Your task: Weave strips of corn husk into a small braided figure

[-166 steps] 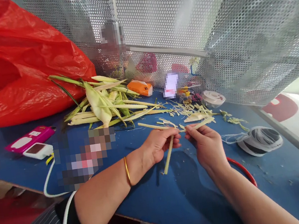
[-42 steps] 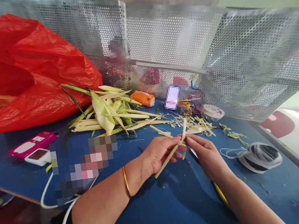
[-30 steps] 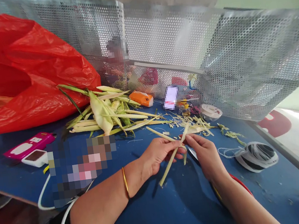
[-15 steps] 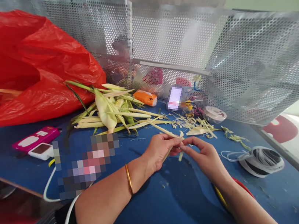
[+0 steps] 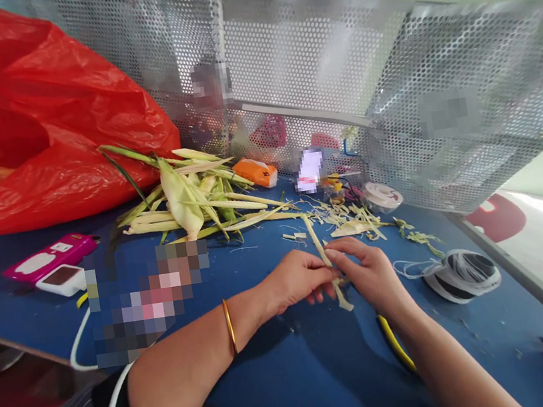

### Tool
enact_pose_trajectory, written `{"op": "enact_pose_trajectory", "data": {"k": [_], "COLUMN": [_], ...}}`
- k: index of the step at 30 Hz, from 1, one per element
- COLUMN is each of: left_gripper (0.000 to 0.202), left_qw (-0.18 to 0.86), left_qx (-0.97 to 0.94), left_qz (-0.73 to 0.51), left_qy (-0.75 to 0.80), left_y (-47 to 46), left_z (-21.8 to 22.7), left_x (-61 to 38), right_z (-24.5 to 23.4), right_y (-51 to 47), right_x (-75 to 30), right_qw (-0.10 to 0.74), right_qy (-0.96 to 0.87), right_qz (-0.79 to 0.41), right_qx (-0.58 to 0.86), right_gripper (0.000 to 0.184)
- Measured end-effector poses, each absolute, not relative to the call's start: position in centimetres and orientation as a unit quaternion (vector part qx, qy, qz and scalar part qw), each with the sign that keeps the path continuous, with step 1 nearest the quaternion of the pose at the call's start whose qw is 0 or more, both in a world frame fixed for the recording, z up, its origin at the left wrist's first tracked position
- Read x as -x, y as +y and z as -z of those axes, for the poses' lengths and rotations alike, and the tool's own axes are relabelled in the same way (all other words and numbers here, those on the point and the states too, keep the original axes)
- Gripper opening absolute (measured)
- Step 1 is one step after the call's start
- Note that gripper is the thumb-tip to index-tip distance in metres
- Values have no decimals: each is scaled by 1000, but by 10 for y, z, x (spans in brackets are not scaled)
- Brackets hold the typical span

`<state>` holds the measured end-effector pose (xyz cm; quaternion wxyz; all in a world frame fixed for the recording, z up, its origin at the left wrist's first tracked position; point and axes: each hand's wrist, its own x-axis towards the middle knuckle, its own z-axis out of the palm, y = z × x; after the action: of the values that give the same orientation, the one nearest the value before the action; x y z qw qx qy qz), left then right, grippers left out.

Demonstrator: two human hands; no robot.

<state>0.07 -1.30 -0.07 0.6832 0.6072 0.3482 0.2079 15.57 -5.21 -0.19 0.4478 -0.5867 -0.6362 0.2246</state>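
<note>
My left hand [image 5: 296,281] and my right hand [image 5: 369,272] meet over the blue table [image 5: 294,362], both pinching a pale yellow-green leaf strip [image 5: 319,248]. The strip rises from between my fingertips toward the back and a short end hangs below them. A gold bangle sits on my left wrist. A pile of long pale green leaves [image 5: 194,197] lies behind my left hand. Small leaf cuttings [image 5: 349,218] are scattered just beyond my fingers.
A big red plastic bag [image 5: 32,122] fills the left. Perforated metal screens [image 5: 334,73] wall the back. A pink phone [image 5: 49,253] and white device with cable lie left. A spool of thin line [image 5: 461,274] lies right, an orange cutter [image 5: 257,172] behind, yellow-handled tool [image 5: 396,344] under my right forearm.
The strip has turned from lying slanted down-left across my left hand to pointing up and back between both hands. My hands have come closer together.
</note>
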Motion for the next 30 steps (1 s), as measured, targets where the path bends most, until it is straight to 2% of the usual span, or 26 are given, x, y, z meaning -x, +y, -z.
{"op": "enact_pose_trajectory", "data": {"k": [3,6,12,16,19,23,30], "left_gripper": [27,25,16,21,25,26,19], "left_qw": [677,676,693,733,780,796,796], "left_qx": [-627,-629,-626,-556,-458,-403,-374], "left_qz": [-170,-156,-132,-185,-250,-320,-336], "left_qy": [347,351,331,345,346,318,336], "left_y": [-18,-19,-19,-16,-9,1,0], "left_z": [1,1,2,2,0,-4,-6], "left_x": [-2,-3,-4,-3,1,9,7], "right_z": [1,2,7,1,-6,-7,-3], "right_y": [-53,-56,-56,-55,-56,-54,-51], "right_x": [-153,-147,-138,-148,-159,-165,-160], "right_qw": [451,494,534,528,521,473,425], "right_qy": [-537,-470,-462,-568,-609,-627,-664], "right_qz": [-444,-495,-404,-193,-68,-99,-194], "right_qx": [558,538,582,601,594,611,584], "right_gripper": [31,34,32,18,18,26,29]}}
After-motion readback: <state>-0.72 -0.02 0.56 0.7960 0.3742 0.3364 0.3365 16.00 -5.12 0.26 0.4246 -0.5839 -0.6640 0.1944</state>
